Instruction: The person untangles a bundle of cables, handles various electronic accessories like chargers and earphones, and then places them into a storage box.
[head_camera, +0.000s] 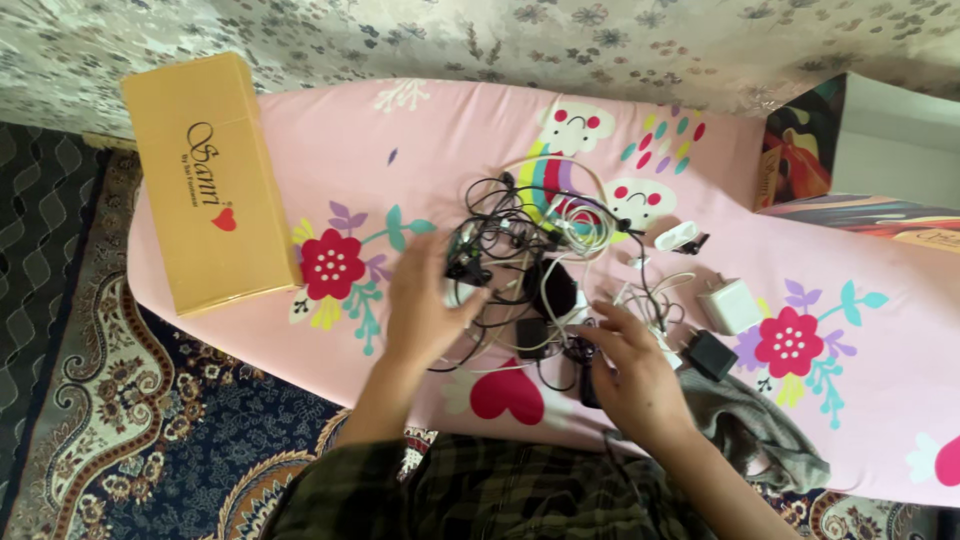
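Note:
A tangle of black and white cables lies in the middle of a pink flowered mat. My left hand rests on the tangle's left side, its fingers around a small black plug and cable. My right hand lies at the tangle's lower right, fingers spread over black cables and a small black adapter. Whether it grips anything I cannot tell. A white charger block and a black adapter lie just right of my right hand.
A long tan cardboard box lies at the mat's left end. A colourful open box sits at the back right. Grey cloth lies by my right forearm. A patterned carpet covers the floor at left.

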